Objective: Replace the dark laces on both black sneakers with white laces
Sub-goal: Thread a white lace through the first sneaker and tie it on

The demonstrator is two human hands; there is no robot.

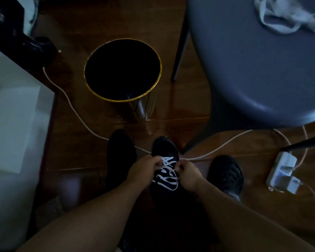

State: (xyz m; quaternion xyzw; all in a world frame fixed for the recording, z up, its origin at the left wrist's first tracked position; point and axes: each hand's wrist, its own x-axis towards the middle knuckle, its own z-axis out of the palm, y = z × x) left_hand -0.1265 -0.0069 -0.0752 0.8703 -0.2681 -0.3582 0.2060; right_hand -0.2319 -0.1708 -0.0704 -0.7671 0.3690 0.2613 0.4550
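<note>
A black sneaker (164, 146) stands on the wooden floor at the bottom centre, toe pointing away from me. A white lace (166, 174) criss-crosses its eyelets, with loose loops lower down. My left hand (143, 169) pinches the lace on the sneaker's left side. My right hand (188, 174) pinches it on the right side. A second black shoe (226, 174) sits to the right, its laces too dark to make out. Another dark shoe shape (119, 148) lies to the left.
A round black bin with a gold rim (123, 70) stands ahead. A grey chair (253, 60) with white cloth (287, 14) fills the upper right. A white cable (76, 110) crosses the floor to a power strip (282, 172). White furniture (13, 115) borders the left.
</note>
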